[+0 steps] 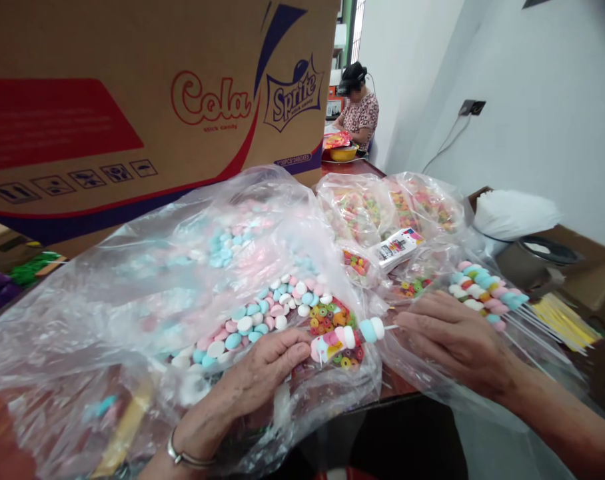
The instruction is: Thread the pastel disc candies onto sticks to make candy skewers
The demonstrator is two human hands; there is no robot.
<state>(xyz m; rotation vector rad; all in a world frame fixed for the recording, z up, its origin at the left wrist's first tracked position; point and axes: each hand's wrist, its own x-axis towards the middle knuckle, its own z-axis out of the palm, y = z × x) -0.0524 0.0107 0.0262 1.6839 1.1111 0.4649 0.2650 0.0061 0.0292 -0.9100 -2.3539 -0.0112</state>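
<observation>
Between my hands is a marshmallow skewer (350, 337), threaded with pink, white and blue marshmallows and small gummy pieces, lying nearly level. My left hand (267, 367) pinches its left end, where a printed pink-and-yellow piece sits. Just beyond the last white marshmallow, the fingers of my right hand (452, 340) are closed on the bare white stick. Under the skewer lies a clear bag of colourful gummy rings (327, 317). Loose pink, blue and white marshmallows (252, 323) spill toward my left hand from a large clear bag (277, 183).
Several filled skewers (485, 293) lie to the right, near yellow sticks (562, 323). Behind are bags of gummy candy (352, 207) and a stack of printed cards (397, 247). A large cardboard box (157, 40) rises at the back left. A person (360, 110) sits farther off.
</observation>
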